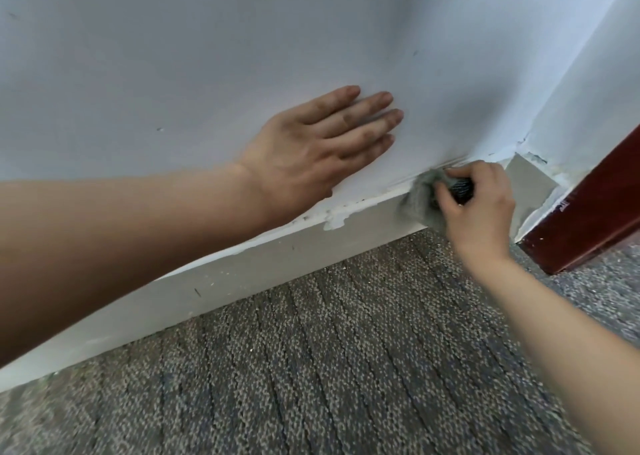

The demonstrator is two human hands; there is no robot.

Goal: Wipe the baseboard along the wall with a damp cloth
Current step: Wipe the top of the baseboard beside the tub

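Note:
A pale grey baseboard (242, 274) runs along the foot of the white wall (207, 56), from lower left up to the corner at right. My right hand (478, 205) grips a bunched grey cloth (417, 203) and holds it against the baseboard near the corner. My left hand (318, 146) lies flat on the wall above the baseboard, fingers straight and together. Chipped paint and filler mark the baseboard's top edge (334, 217) just left of the cloth.
Grey patterned carpet (346, 368) covers the floor below the baseboard. A dark red wooden door frame (585, 219) stands at the right, just past the corner, where a short piece of baseboard (530, 184) meets it.

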